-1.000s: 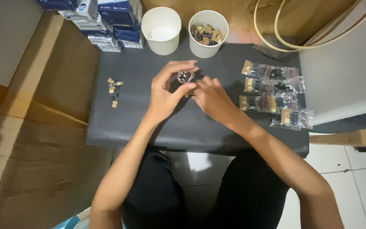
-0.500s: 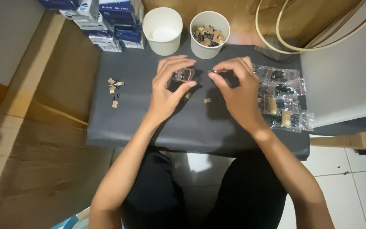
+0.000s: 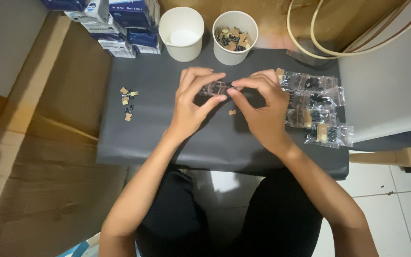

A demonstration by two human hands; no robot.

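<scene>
Across the dark grey tabletop [image 3: 167, 138], the left hand [image 3: 191, 102] and right hand [image 3: 260, 107] meet at its middle, fingers pinched shut on a small clear plastic bag [image 3: 217, 88] of dark parts, apparently being opened or sealed; steady fingertip grip matters next.

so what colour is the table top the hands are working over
Dark grey, almost black table top, best seen in the head view.

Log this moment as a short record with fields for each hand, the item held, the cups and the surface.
left hand: pinches one end of the small clear bag
right hand: pinches the other end
small clear bag: held between both hands above the mat
cups: empty white cup; second cup with small parts
filled bags: beside the right hand
surface: dark mat
</scene>
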